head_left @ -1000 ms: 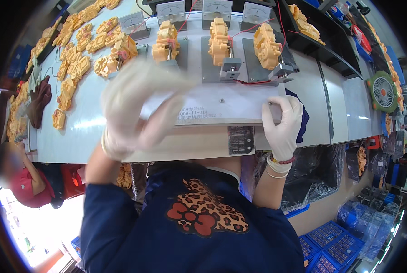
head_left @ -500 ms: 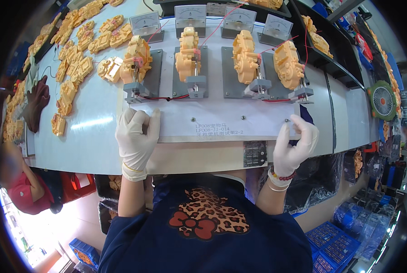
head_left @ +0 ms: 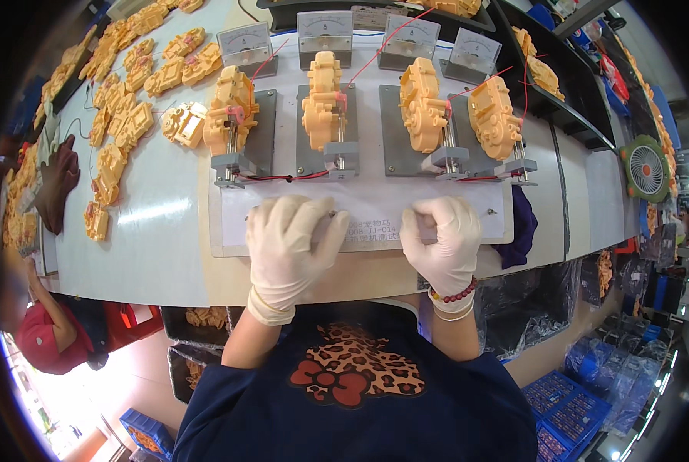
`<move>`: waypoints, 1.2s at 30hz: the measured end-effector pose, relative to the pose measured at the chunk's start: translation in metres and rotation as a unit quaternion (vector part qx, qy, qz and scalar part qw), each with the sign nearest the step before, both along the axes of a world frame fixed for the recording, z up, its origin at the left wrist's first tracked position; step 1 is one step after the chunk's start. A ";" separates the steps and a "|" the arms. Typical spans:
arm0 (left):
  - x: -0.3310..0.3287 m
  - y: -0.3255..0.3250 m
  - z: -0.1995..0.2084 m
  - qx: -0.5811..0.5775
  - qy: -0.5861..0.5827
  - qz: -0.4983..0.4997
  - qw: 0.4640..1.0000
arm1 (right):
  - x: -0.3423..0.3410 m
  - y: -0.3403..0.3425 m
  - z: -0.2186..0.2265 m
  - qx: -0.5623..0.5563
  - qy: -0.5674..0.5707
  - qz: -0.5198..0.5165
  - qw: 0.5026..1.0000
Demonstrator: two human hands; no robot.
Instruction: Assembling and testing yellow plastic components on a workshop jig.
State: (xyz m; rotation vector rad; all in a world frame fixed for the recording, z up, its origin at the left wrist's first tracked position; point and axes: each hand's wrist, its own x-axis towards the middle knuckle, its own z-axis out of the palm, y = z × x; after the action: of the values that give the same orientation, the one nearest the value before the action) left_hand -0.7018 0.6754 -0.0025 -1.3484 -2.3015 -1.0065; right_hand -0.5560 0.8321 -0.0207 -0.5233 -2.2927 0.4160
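White paper-topped rectangular board (head_left: 229,242), bearing printed text, flat on the tabletop (head_left: 148,266), its near part partly covered. Small metal stud (head_left: 492,212), near the board's right edge; second small metal stud (head_left: 333,213), left of centre, partly hidden. Four pale-orange moulded plastic housings (head_left: 423,104), mounted lengthwise in a side-by-side row beyond the studs, each on a grey rectangular plate (head_left: 390,154) with a grey block at its near end

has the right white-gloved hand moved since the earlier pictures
Yes, the right white-gloved hand has moved left, away from the rightmost small metal stud.
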 end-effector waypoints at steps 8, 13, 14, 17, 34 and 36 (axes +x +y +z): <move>-0.007 0.007 -0.011 -0.028 0.008 -0.050 0.998 | 0.002 -0.002 0.006 -0.007 -0.003 0.003 1.000; -0.009 0.006 -0.012 -0.016 0.032 -0.068 0.997 | 0.012 0.003 0.025 -0.093 0.048 0.015 0.994; -0.008 0.006 -0.012 -0.010 0.016 -0.066 0.998 | 0.016 0.005 0.025 -0.071 0.062 0.007 0.996; -0.006 0.004 -0.006 -0.013 -0.026 -0.063 0.998 | 0.021 0.012 0.025 -0.062 0.106 0.001 0.992; -0.012 0.008 0.000 -0.017 -0.118 -0.078 0.990 | 0.007 0.026 0.015 -0.125 -0.017 0.067 0.990; -0.012 0.007 0.004 -0.012 -0.111 -0.081 0.990 | 0.009 0.024 0.020 -0.121 -0.026 0.067 0.990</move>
State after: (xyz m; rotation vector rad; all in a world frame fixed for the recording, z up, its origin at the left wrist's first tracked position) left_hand -0.7134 0.6821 0.0010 -1.5240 -2.3975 -1.2397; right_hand -0.5473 0.8558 -0.0004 -0.5055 -2.3493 0.7608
